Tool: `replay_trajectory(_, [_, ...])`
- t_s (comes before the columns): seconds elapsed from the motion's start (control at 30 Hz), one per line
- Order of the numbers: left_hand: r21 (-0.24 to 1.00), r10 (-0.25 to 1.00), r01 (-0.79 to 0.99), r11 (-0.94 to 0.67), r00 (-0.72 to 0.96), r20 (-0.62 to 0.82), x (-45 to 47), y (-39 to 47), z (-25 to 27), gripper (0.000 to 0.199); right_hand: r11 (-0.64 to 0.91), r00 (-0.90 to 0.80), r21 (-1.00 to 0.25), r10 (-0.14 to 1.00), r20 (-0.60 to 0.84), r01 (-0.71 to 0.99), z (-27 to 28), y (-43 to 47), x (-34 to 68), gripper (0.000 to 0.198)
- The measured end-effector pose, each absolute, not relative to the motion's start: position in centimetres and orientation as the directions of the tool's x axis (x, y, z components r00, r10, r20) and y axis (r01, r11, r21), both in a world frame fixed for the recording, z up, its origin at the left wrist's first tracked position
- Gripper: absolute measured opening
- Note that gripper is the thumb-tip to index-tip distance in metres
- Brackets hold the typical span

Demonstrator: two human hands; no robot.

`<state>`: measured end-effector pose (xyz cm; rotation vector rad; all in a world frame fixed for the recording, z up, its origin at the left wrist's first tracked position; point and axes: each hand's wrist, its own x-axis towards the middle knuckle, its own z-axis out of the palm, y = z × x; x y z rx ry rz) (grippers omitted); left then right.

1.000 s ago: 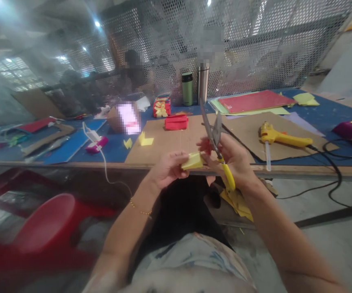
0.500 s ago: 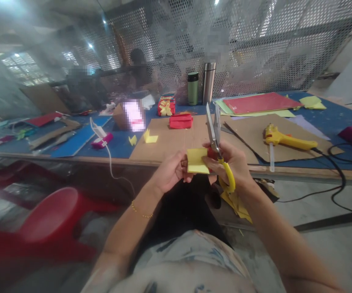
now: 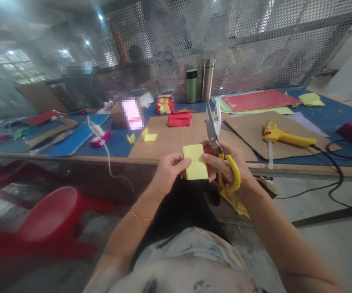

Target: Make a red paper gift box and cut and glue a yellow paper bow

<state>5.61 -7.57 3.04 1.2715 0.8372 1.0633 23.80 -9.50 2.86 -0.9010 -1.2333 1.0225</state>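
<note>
Between my hands is a small piece of yellow paper [image 3: 196, 169] with a crease across its middle. My left hand [image 3: 170, 170] is closed on its left side, thumb on top and the other fingers mostly hidden behind. My right hand [image 3: 233, 162] is closed too, holding yellow-handled scissors [image 3: 214, 130] with the blades up and slightly apart. One finger of that hand also presses on the paper's right edge. Something red shows behind the paper near the right fingers, but I cannot make out what it is.
A cardboard sheet [image 3: 160, 151] bears folded yellow paper [image 3: 149, 135] and a red folded piece [image 3: 179, 119]. Rightward lies a yellow glue gun [image 3: 288, 136] with a black cord. Two flasks [image 3: 191, 86] stand behind; a lit phone [image 3: 132, 114] leans left. A red stool [image 3: 51, 213] is below.
The yellow paper has been opened flatter and turned more toward me. My left thumb now lies across its front. The scissors are still in my right hand, their handles turned slightly.
</note>
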Motion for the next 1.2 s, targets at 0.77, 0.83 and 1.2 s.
replay_trajectory(0.77, [0.936,0.994,-0.351,-0.037,0.087,0.072,4.0,-5.9,3.6,0.03,-0.063,-0.424,-0.946,0.902,0.083,-0.318,-2.0,-18.7,23.7,0.048])
replay_trajectory(0.83, [0.934,0.994,-0.355,-0.028,0.085,0.062,4.1,-5.9,3.6,0.029,-0.059,-0.429,-0.947,0.899,0.087,-0.316,-2.2,-18.6,23.7,0.047])
replay_trajectory(1.2, [0.929,0.995,-0.37,-0.012,0.087,0.048,4.0,-6.0,3.3,0.033,-0.089,-0.418,-0.944,0.907,0.055,-0.317,-2.1,-18.6,23.6,0.049])
